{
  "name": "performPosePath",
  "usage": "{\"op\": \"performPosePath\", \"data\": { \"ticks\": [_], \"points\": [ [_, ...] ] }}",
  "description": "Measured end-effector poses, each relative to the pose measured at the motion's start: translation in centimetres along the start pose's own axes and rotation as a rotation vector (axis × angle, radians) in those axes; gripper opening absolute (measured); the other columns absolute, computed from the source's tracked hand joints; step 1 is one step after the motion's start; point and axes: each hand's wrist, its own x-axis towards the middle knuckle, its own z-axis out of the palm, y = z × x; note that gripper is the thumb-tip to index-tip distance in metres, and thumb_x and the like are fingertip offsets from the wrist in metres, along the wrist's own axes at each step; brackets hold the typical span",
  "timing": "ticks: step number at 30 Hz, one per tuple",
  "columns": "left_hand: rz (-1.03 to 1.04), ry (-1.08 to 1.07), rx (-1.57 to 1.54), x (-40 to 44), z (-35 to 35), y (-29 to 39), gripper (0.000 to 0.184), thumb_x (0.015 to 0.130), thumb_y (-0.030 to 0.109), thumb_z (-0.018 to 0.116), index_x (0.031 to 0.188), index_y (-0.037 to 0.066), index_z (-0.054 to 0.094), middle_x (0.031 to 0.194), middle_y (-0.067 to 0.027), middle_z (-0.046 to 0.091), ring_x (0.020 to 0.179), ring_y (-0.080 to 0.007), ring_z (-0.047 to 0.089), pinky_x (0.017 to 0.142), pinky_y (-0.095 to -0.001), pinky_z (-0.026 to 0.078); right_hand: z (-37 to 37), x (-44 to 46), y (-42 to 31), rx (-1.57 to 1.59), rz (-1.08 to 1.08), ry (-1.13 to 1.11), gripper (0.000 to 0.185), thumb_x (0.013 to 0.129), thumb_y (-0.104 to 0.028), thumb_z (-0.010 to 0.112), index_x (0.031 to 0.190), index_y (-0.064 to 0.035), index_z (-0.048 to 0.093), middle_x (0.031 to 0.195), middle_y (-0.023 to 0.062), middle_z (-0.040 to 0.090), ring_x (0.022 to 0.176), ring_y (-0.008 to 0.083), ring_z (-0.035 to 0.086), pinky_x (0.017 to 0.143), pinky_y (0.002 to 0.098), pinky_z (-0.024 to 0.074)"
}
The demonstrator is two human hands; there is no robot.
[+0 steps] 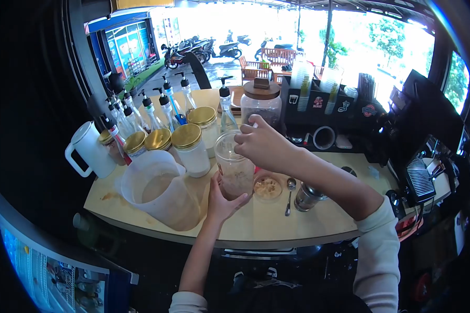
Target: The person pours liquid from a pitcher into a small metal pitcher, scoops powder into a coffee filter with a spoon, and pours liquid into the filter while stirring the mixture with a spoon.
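A tall clear plastic cup (235,169) stands on the counter, with pale, cloudy contents in its lower part. Around its base curls my left hand (225,202), thumb and fingers on either side. Over the cup's mouth is my right hand (260,143), closed in a fist on something thin. Only a whitish tip shows above the fingers, so its kind is hidden. Right of the cup sits a small round dish (268,187) of pale crumbly pieces. Beside that lies a metal spoon (289,197), then a metal canister (308,198) partly under my right forearm.
A large translucent pitcher (159,195) and gold-lidded jars (192,154) crowd the left, with several pump bottles (167,107) behind. A wooden-lidded jar (261,101) and a black cup holder (318,104) stand at the back. The counter's front edge (277,240) is near me.
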Motion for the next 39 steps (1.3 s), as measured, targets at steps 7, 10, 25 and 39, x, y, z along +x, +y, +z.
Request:
{"op": "performPosePath", "data": {
  "ticks": [7, 10, 25, 39],
  "points": [
    [0.009, 0.061, 0.011, -0.2, 0.3, -0.2, 0.103, 0.06, 0.027, 0.087, 0.138, 0.002, 0.024, 0.13, -0.0213, 0.045, 0.119, -0.0324, 0.047, 0.101, -0.0423, 0.038, 0.0, -1.5, 0.1, 0.094, 0.013, 0.135, 0.011, 0.076, -0.009, 0.061, 0.084, -0.0126, 0.067, 0.095, 0.0003, 0.062, 0.1, 0.0169, 0.058, 0.103, 0.0444, 0.0321],
    [0.011, 0.049, 0.018, -0.6, 0.3, -0.4, 0.108, 0.061, 0.024, 0.086, 0.143, 0.001, 0.018, 0.136, -0.0224, 0.04, 0.125, -0.034, 0.042, 0.104, -0.0427, 0.035, -1.8, -5.5, 0.6, 0.207, 0.082, 0.239, 0.016, 0.076, -0.009, 0.061, 0.091, -0.0101, 0.066, 0.1, 0.003, 0.06, 0.1, 0.0194, 0.057, 0.103, 0.0447, 0.0326],
    [0.387, -0.025, -0.14, -1.3, 9.9, 11.2, 0.076, 0.074, 0.019, 0.074, 0.137, -0.002, 0.036, 0.131, -0.0198, 0.046, 0.126, -0.0309, 0.043, 0.106, -0.0406, 0.032, 10.0, -34.3, -0.3, 0.612, 1.211, 0.689, 0.022, 0.09, -0.01, 0.057, 0.111, -0.0018, 0.057, 0.098, 0.0118, 0.06, 0.089, 0.022, 0.059, 0.078, 0.0321, 0.0461],
    [0.153, -0.321, -0.277, 1.2, 13.5, 13.9, 0.083, 0.061, 0.024, 0.087, 0.127, 0.001, 0.043, 0.118, -0.0117, 0.058, 0.109, -0.02, 0.058, 0.097, -0.0344, 0.045, 13.5, -33.8, -3.5, 1.264, 1.321, 1.026, 0.021, 0.096, -0.015, 0.054, 0.079, -0.007, 0.044, 0.071, -0.002, 0.048, 0.064, 0.0052, 0.044, 0.06, 0.0227, 0.0374]
  ]
}}
